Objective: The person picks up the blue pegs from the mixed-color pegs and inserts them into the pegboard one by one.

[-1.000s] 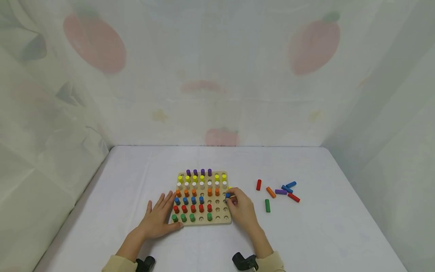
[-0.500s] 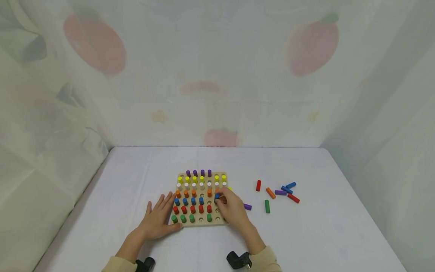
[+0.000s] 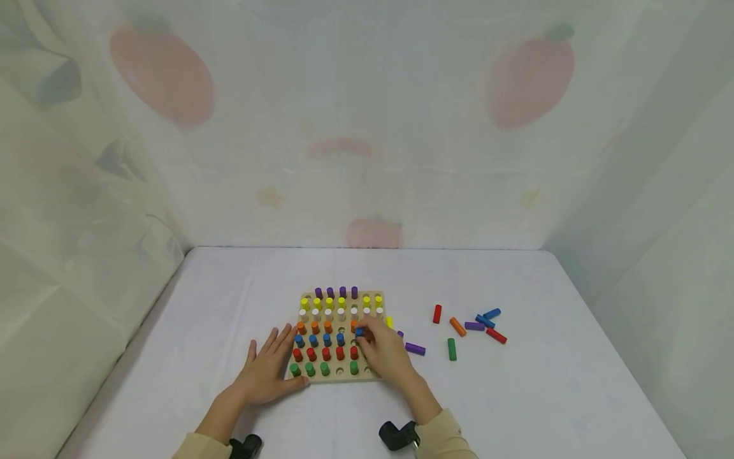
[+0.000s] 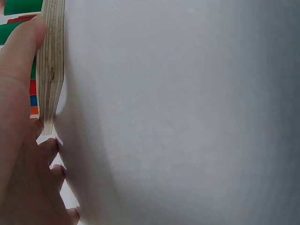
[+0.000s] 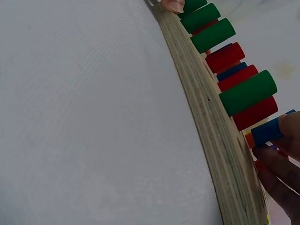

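Note:
A wooden pegboard (image 3: pixel 346 378) with rows of colored pegs lies on the table in the head view. My left hand (image 3: pixel 260 376) rests flat at its left side, fingers spread and straight. Its thumb (image 4: pixel 23 47) lies on the board's front left corner. Between thumb and fingertips my right hand (image 3: pixel 387 354) pinches a blue peg (image 5: pixel 266 132) over the board, right of the row of blue pegs (image 3: pixel 327 340). In the right wrist view this peg is close above the board, beside green and red pegs. The hand hides part of the board's right side.
Loose pegs lie to the right: purple (image 3: pixel 415 349), red (image 3: pixel 438 313), orange (image 3: pixel 457 327), green (image 3: pixel 452 349), and a small cluster with blue (image 3: pixel 492 313). A yellow peg (image 3: pixel 389 322) lies by the board's right edge. A curtain (image 3: pixel 367 127) hangs behind the table.
My right hand has moved left across the board with the blue peg, uncovering purple pegs on the table to its right. My left hand has stayed still.

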Motion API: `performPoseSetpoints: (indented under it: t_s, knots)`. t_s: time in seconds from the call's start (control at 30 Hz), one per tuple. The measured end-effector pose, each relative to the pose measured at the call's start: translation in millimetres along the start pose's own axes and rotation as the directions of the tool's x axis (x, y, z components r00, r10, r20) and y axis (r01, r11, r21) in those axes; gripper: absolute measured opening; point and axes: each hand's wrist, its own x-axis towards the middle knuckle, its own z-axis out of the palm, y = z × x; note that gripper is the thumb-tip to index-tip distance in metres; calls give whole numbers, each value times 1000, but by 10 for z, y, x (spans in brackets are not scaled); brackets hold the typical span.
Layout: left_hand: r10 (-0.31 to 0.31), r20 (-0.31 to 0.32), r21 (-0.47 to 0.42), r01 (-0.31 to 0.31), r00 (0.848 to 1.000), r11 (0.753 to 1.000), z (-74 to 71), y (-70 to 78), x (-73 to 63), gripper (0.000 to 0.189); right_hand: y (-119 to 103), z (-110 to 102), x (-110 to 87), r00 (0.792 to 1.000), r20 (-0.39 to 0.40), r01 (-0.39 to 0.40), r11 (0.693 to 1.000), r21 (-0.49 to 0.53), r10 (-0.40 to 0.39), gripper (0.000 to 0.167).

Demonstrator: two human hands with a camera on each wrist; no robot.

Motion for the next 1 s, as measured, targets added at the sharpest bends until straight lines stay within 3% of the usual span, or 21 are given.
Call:
performPoseSetpoints:
  t_s: [1.0]
  knots:
    - [4,-1,-6,-4,1000,1000,13,-6,-1,106,-20,53,17,1000,-5,15,998,-61,-15,17]
